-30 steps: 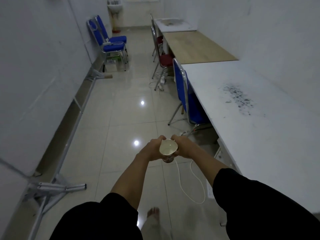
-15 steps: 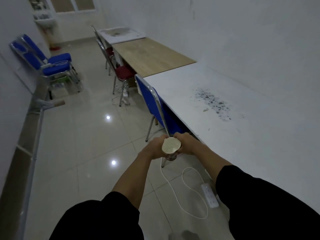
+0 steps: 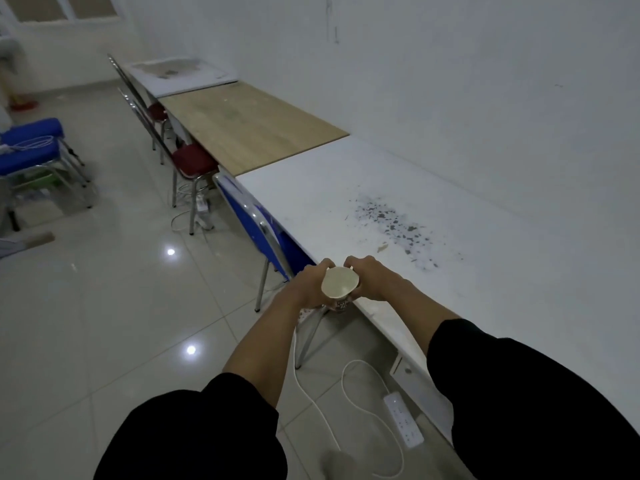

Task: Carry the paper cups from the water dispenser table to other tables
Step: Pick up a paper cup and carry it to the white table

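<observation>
A paper cup (image 3: 340,285), pale inside with a printed pattern on its wall, is held upright between both hands in front of me. My left hand (image 3: 310,285) wraps its left side and my right hand (image 3: 372,278) grips its right side. The cup hangs right over the front edge of a long white table (image 3: 433,188) with a patch of dark flecks on its top. Whether more cups are nested inside it cannot be told.
A blue chair (image 3: 256,230) is tucked against the white table just ahead of my hands. Further on stand a wooden table (image 3: 249,126), a red-seated chair (image 3: 192,157) and another white table (image 3: 180,74). A white power strip (image 3: 403,419) with its cable lies on the floor. Blue chairs (image 3: 27,147) stand at left.
I have moved forward and turned right toward the white table. Both hands, still on the cup, have gone from over the floor to the table's front edge.
</observation>
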